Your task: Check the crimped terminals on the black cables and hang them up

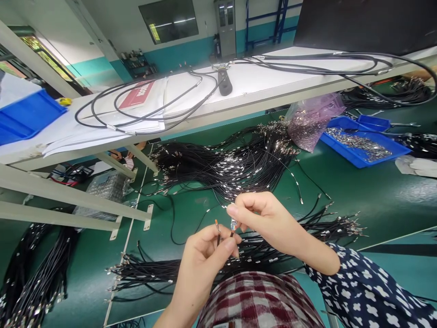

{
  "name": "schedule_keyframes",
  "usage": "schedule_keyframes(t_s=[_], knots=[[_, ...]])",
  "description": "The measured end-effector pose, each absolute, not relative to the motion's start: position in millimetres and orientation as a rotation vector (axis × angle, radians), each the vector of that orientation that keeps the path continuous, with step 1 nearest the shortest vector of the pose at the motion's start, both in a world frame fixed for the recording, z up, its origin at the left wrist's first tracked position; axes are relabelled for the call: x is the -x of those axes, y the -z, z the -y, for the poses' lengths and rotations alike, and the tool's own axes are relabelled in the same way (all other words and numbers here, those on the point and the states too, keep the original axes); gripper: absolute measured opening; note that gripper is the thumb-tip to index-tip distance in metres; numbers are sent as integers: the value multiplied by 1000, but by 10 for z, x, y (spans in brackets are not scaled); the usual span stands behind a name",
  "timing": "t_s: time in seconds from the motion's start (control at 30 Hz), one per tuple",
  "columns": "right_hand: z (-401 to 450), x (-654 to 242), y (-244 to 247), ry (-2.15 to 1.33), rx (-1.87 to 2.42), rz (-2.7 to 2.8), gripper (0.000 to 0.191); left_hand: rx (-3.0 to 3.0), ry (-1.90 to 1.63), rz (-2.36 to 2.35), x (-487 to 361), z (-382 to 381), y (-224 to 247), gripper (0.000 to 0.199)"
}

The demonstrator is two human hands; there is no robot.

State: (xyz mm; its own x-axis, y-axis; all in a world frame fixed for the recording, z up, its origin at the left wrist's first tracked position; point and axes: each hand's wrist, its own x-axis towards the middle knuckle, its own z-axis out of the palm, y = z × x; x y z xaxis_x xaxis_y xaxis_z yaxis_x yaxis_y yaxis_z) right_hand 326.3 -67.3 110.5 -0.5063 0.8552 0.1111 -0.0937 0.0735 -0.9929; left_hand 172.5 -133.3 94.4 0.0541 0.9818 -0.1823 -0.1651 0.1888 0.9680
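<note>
Head view: two black cable ends, held at lower centre of the frame. The first, fitted with a small metal connector (233, 224), is gripped from below by the left hand (206, 258); the connector's upper part is met by the pinched fingers of the right hand (268, 221). The second, capped by an orange-tipped terminal (216, 223), is also held in the left hand, its tip left free.

Orientation: both pieces are stood nearly upright in the frame, side by side and apart, the terminal to the left. The connector is placed between the two hands, directly at the right fingertips; by the left hand alone is the terminal approached. Whether one cable is shared by both ends cannot be told.

Surroundings: a cable bundle (146, 272) is laid behind the hands, across the green desk (341, 187).
</note>
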Motion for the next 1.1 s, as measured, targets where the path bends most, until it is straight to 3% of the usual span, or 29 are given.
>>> schedule_keyframes(t_s=[0.4,0.73,1.1], knots=[[764,-3267,-1116,-1372,851,1731,37,-970,-1112,-1149,-1789,1322,-1012,26],[738,-3263,-1041,-1483,880,1633,40,-845,-1124,-1151,-1833,1329,-1030,17],[706,-3273,-996,-1474,860,1667,39,-844,-1098,-1159,-1820,1337,-994,21]])
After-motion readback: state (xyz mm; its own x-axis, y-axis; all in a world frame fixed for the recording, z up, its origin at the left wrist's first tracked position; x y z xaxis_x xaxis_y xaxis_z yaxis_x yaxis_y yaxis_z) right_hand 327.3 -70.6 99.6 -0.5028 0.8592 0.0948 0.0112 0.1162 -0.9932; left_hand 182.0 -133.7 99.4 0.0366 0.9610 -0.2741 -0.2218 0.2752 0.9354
